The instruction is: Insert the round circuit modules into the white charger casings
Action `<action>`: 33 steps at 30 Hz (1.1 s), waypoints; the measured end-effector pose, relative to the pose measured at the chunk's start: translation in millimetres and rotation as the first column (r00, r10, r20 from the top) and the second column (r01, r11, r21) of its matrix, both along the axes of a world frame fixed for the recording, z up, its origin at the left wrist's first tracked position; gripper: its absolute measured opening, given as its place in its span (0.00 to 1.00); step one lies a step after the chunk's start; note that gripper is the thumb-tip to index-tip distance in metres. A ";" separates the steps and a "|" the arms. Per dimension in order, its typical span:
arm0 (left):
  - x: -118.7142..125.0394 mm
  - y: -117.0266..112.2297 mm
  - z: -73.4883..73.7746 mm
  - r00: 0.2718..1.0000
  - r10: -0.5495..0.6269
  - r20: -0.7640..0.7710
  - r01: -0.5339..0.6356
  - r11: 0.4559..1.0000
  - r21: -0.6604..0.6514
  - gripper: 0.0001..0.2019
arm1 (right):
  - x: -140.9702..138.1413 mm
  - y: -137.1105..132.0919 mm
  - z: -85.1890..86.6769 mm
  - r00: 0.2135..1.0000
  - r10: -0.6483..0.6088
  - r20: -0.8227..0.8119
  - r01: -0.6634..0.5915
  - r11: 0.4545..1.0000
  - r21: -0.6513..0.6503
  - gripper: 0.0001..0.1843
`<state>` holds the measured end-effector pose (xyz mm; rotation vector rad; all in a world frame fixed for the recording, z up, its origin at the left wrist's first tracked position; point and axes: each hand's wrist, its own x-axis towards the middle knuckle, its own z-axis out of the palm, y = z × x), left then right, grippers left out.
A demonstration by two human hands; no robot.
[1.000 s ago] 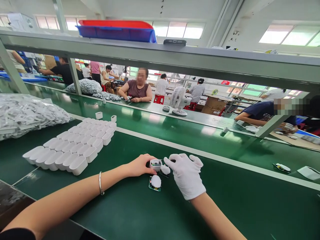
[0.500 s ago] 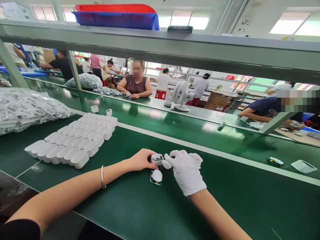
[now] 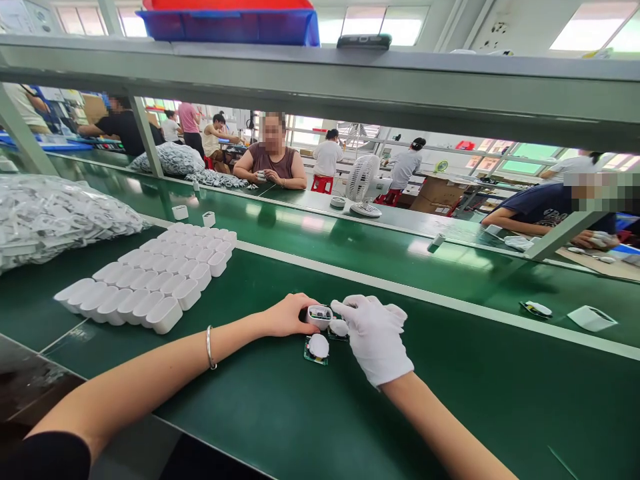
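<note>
My bare left hand (image 3: pixel 287 316), a bracelet on its wrist, grips a small white oval housing (image 3: pixel 320 323) from the left between thumb and fingers. The housing stands with its opening up, and a circuit board (image 3: pixel 320 313) shows inside. My right hand (image 3: pixel 373 337), in a white glove, is at the housing's right rim with its fingers bent and drawn together; whether anything is between the fingertips is hidden. Below that hand lies a circuit board with a round white part (image 3: pixel 339 327), partly covered. Nearer to me lies another such circuit board (image 3: pixel 317 348).
Rows of white housings (image 3: pixel 165 313) stand left on the green bench (image 3: pixel 250 413), beside a bag of white parts (image 3: pixel 60 220). A pale strip (image 3: pixel 400 297) crosses behind my hands. Right lie a board (image 3: pixel 536 309) and a housing (image 3: pixel 593 319). A shelf beam (image 3: pixel 320 87) hangs overhead.
The view has shifted slightly. The loose housings and board on the belt beyond the strip have moved left. My right fingertips have drawn together at the housing, which my left hand still holds.
</note>
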<state>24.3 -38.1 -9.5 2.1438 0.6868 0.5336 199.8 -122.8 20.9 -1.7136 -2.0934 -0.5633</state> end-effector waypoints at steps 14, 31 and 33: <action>-0.6 3.0 -3.4 1.000 -0.006 -0.016 0.007 1.000 0.027 0.15 | 2.3 4.8 -13.4 0.997 0.051 -0.059 -0.049 0.998 0.024 0.13; -0.8 0.4 0.4 1.000 -0.006 -0.022 0.006 1.000 0.026 0.14 | 4.9 3.8 2.8 0.985 0.145 0.091 -0.147 0.989 0.019 0.12; -0.8 0.7 0.0 1.000 -0.006 -0.024 0.006 1.000 0.029 0.13 | 5.7 3.3 4.9 0.988 0.123 0.092 -0.126 0.992 0.023 0.13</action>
